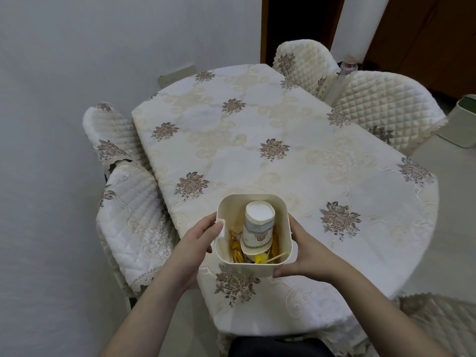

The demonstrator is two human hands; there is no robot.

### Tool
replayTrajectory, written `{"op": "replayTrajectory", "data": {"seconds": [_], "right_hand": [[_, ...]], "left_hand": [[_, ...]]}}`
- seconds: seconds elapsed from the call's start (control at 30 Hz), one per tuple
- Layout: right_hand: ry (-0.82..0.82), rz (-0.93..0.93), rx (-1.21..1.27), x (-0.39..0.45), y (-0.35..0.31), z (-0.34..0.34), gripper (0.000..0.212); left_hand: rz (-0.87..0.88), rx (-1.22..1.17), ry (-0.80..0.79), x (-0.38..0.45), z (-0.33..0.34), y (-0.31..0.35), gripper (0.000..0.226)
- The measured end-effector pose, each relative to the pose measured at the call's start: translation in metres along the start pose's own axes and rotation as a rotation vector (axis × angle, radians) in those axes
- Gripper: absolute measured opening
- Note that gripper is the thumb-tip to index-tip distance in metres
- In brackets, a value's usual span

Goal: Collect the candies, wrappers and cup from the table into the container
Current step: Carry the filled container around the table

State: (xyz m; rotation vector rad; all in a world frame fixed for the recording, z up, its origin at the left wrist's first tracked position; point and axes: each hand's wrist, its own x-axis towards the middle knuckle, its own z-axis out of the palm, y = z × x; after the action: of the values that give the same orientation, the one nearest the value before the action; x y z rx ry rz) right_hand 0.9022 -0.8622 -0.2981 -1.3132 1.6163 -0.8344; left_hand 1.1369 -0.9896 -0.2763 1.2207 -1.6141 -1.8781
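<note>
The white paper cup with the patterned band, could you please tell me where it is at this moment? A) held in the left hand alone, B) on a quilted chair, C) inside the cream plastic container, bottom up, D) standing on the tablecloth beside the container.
C: the white paper cup sits bottom-up inside the cream plastic container, over gold candy wrappers.

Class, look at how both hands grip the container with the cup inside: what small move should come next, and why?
Probably set the container down on the table. The left hand and right hand hold its sides, the cup lies inside over gold wrappers, and the tablecloth shows nothing loose left to collect.
</note>
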Motion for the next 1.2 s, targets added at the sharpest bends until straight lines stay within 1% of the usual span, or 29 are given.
{"op": "replayTrajectory", "data": {"seconds": [0.1,0.17,0.2,0.27,0.33,0.43,0.63,0.73,0.8,0.87,1.0,1.13,1.2], "right_hand": [[0.005,-0.018,0.041,-0.002,0.001,-0.007,0.122],[0.0,-0.03,0.054,-0.003,0.003,-0.011,0.12],[-0.006,-0.035,0.055,-0.004,0.004,-0.014,0.12],[-0.018,-0.043,0.058,-0.005,0.006,-0.019,0.119],[-0.024,-0.05,0.063,-0.006,0.008,-0.023,0.119],[-0.018,-0.066,0.062,-0.006,0.012,-0.028,0.12],[-0.039,-0.083,0.039,-0.006,0.021,-0.043,0.124],[-0.04,-0.102,0.019,-0.006,0.026,-0.051,0.123],[-0.025,-0.113,0.023,-0.005,0.029,-0.056,0.115],[-0.002,-0.122,0.047,-0.004,0.032,-0.06,0.102],[0.062,-0.124,0.128,-0.005,0.036,-0.06,0.081],[0.082,-0.154,0.147,-0.006,0.037,-0.054,0.069],[0.083,-0.164,0.184,-0.007,0.036,-0.048,0.07]], "left_hand": [[0.083,0.103,-0.247,-0.003,-0.003,-0.001,0.087],[0.13,0.166,-0.363,-0.006,-0.002,-0.002,0.114],[0.151,0.199,-0.386,-0.006,-0.002,-0.002,0.122],[0.179,0.29,-0.382,-0.005,0.0,-0.004,0.134],[0.198,0.413,-0.346,-0.004,0.004,-0.003,0.137],[0.259,0.528,-0.209,-0.003,0.016,-0.003,0.128],[0.336,0.446,-0.017,-0.008,0.038,-0.008,0.116],[0.362,0.366,0.083,-0.012,0.046,-0.016,0.105],[0.382,0.28,0.16,-0.014,0.048,-0.02,0.098],[0.395,0.181,0.213,-0.016,0.048,-0.025,0.088],[0.419,0.089,0.247,-0.022,0.047,-0.027,0.079],[0.444,0.022,0.273,-0.026,0.05,-0.031,0.061],[0.433,0.023,0.325,-0.027,0.05,-0.036,0.056]]}}
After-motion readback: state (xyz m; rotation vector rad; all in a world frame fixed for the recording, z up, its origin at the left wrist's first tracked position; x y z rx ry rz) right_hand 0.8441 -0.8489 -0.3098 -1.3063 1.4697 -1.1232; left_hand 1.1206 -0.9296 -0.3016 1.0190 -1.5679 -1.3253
